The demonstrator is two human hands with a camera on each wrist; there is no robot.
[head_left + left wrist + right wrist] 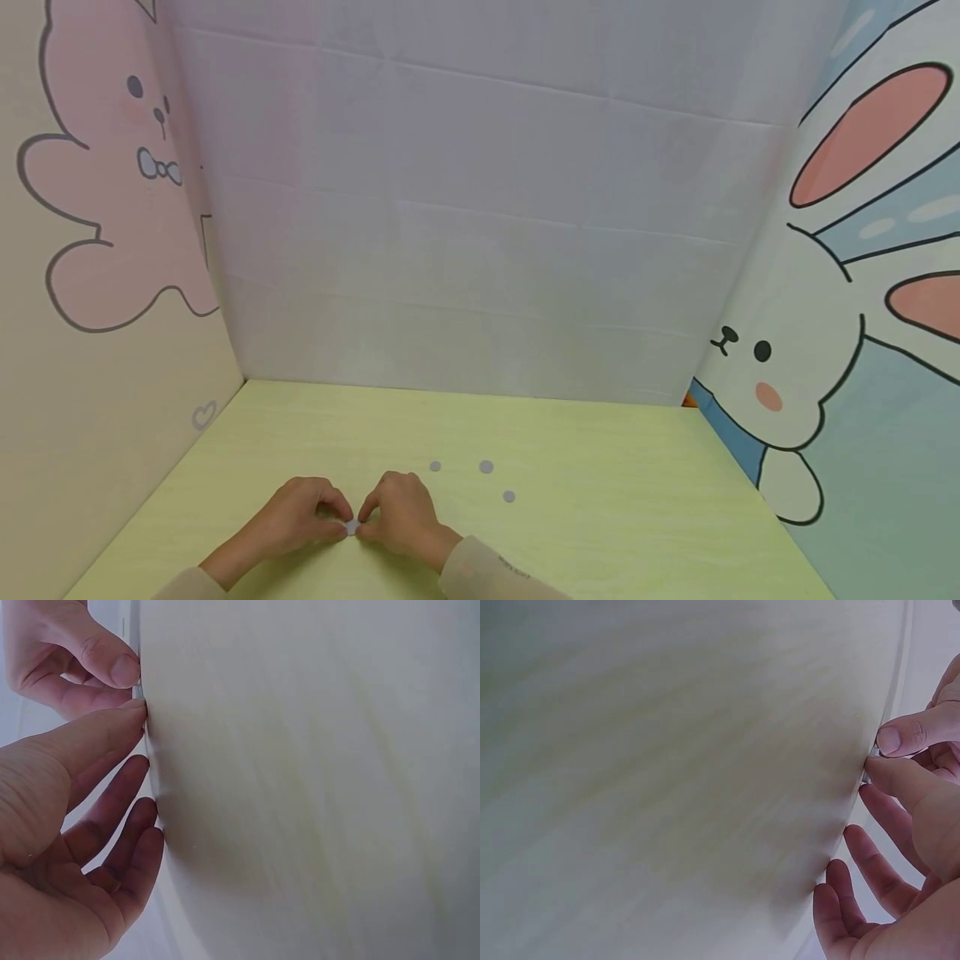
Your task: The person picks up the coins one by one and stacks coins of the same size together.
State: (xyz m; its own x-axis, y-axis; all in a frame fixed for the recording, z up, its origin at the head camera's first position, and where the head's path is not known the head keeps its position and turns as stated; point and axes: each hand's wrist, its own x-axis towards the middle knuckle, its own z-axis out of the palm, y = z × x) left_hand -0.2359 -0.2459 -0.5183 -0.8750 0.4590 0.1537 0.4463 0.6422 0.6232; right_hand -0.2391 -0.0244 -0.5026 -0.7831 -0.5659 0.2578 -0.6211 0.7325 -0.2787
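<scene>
Both hands meet low in the head view over one small, coin-like grey disc (pixel 352 527) on the table. My left hand (pixel 298 517) pinches its left side between thumb and index finger. From the opposite side, my right hand (pixel 403 515) grips its right edge the same way. In the left wrist view the left hand (pixel 75 817) has its fingertips right at the table surface, and a thin edge of the disc shows between the two hands. The right wrist view has the right hand (pixel 907 862) low on the table, its other fingers loosely bent; most of the disc is hidden.
Beyond the right hand lie three more flat grey discs: a small one (pixel 435 467), a larger one (pixel 486 467) and another small one (pixel 509 497). The pale yellow-green table (pixel 615 517) is bounded by a white back sheet (pixel 480 250) and cartoon-printed side panels.
</scene>
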